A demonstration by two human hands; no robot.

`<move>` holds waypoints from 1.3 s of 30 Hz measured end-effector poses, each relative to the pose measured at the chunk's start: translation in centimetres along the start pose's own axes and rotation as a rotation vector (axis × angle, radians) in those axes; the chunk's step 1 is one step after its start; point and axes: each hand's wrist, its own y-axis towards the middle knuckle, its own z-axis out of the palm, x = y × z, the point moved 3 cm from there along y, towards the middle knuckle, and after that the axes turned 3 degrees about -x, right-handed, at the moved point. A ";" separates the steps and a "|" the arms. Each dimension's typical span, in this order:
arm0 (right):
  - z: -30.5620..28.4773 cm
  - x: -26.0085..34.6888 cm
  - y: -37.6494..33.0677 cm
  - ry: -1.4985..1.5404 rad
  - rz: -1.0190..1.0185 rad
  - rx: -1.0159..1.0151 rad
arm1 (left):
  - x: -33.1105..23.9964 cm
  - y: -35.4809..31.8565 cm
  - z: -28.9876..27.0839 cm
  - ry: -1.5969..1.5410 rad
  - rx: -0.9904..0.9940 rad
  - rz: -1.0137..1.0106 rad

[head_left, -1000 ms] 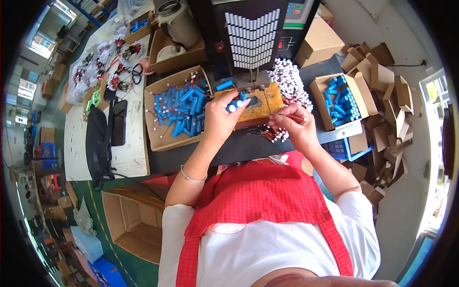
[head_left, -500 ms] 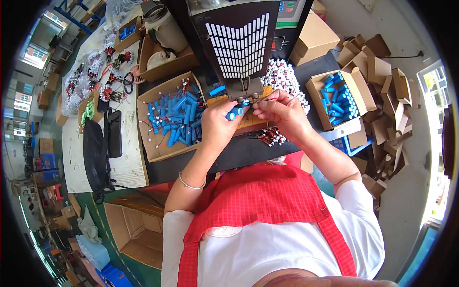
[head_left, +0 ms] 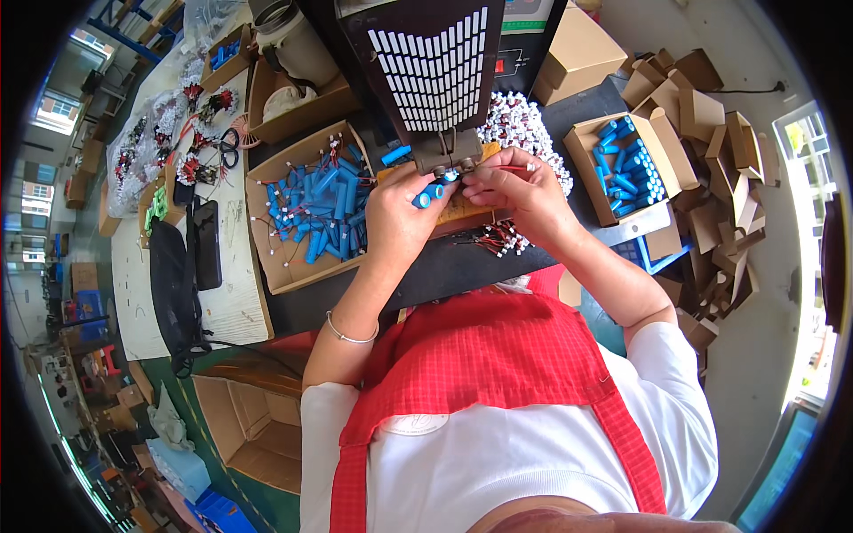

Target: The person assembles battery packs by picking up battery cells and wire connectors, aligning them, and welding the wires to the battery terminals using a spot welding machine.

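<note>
My left hand (head_left: 391,218) is closed around blue cylindrical battery cells (head_left: 434,192), their ends poking out between thumb and fingers. One cell end (head_left: 450,176) sits right under the two electrode tips of the black machine (head_left: 453,151). My right hand (head_left: 529,197) pinches a thin red wire lead, whose white connector (head_left: 530,167) sticks out past the knuckles. Its fingertips meet the cell beneath the electrodes; the exact contact is hidden. Another blue cell (head_left: 396,155) lies on the yellowish work block, left of the electrodes.
Left of the machine, a cardboard box (head_left: 267,266) holds many wired blue cells. A heap of white connectors (head_left: 524,124) lies to the right, beside a box of bare cells (head_left: 586,169). More wire leads (head_left: 502,238) lie by the block's front. A phone (head_left: 207,244) rests on the white board.
The view has shifted slightly. The red lead with its white connector now shows above my right hand. My left hand keeps the cells under the electrodes.
</note>
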 end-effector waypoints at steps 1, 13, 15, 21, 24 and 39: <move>-0.2 0.1 -0.1 -0.003 0.011 0.011 | 0.0 -0.1 -0.2 0.033 -0.051 0.069; -1.3 0.9 -2.1 -0.440 -0.068 0.055 | 0.4 -1.9 -1.5 -0.572 0.128 -0.525; -0.6 0.8 -1.8 -0.607 -0.382 0.111 | -0.2 -1.3 -1.2 -0.427 0.062 -0.411; 0.4 0.5 -1.2 -0.735 -0.622 0.087 | 0.8 -1.4 -0.2 -0.096 -0.015 -0.113; 0.5 0.4 -1.0 -0.756 -0.614 0.079 | 0.8 -1.3 0.0 -0.066 -0.010 -0.124; 0.2 0.9 -1.9 -0.799 -0.710 0.071 | -0.1 -0.9 -1.1 -0.140 0.063 -0.331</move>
